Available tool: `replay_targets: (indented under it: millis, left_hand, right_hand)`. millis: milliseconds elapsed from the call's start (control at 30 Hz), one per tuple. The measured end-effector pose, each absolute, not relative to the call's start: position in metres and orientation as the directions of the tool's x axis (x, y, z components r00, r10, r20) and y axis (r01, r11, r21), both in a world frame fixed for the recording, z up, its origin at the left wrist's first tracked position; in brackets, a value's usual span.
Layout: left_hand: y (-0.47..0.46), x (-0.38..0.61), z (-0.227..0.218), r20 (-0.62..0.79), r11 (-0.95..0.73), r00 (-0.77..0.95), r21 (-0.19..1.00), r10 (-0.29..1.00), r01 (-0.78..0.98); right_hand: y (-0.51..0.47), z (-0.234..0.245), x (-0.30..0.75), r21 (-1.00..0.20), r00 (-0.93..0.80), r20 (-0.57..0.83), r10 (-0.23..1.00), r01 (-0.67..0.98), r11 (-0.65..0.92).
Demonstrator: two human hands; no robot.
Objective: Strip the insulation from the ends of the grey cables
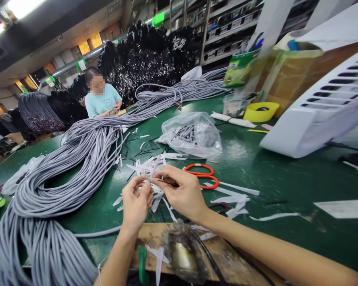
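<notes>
My left hand (137, 200) and my right hand (180, 190) meet fingertip to fingertip above the green table. Both are closed in a pinch on something small and pale, too hidden by the fingers to name. A single grey cable (98, 233) runs from the left up to my left wrist, where it passes out of sight. White strips (150, 163) lie scattered behind and under my fingers. Just right of my right hand rest scissors with orange handles (204, 176), their blades hidden. Below my wrists, a worn wooden board (149, 234) carries a metal device (183, 256) wrapped in clear film.
A large bundle of grey cables (68, 167) curves along the left and back. Behind my hands sits a clear bag (209, 139) of grey pieces. To the right are a yellow tape roll (261, 112) and a white slatted casing (298, 131). A person (103, 99) works across the table.
</notes>
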State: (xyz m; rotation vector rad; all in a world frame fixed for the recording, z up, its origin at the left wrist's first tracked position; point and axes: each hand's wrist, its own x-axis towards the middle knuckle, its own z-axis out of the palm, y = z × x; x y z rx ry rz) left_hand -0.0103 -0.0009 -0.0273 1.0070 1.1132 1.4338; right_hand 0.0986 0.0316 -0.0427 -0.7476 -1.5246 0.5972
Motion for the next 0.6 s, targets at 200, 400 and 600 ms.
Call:
replay_targets:
  millis: [200, 400, 600]
  left_hand:
    - [0.003, -0.015, -0.031, 0.025, -0.083, -0.208, 0.958, 0.978, -0.276]
    - [0.000, -0.017, -0.029, 0.078, -0.100, -0.082, 0.944, 0.994, -0.315]
    - [0.000, -0.016, -0.029, 0.112, -0.106, 0.000, 0.944, 0.994, -0.312]
  right_hand:
    - [0.023, -0.041, 0.099, -0.566, -0.115, 0.821, 0.560, -0.024, 0.824]
    - [0.035, -0.047, 0.098, -0.888, 0.067, 0.310, 0.948, -0.335, 0.314]
    - [0.044, -0.041, 0.100, -0.876, 0.015, 0.036, 0.999, -0.481, 0.039]
